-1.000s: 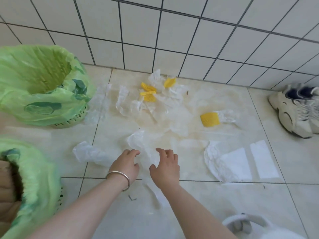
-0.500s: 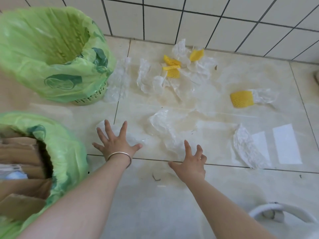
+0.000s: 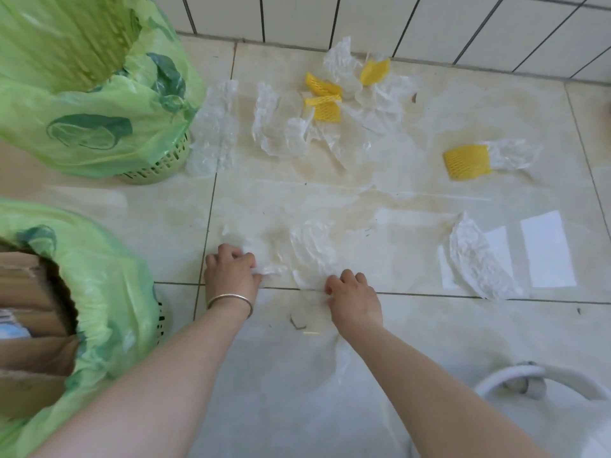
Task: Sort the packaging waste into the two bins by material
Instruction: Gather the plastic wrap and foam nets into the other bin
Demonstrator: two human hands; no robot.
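We've binned cardboard in the near bin [image 3: 109, 292] – film and foam nets [image 3: 467, 161] remain; left hand [image 3: 231, 272] and right hand [image 3: 353, 297] pinch clear film [image 3: 310, 249].

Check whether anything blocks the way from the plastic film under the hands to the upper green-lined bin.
Nothing visible does. The left hand and right hand grip crumpled clear film on the floor. Between it and the upper bin lies only bare tile; another flat film sheet lies beside the bin's base. The bin's mouth is open.
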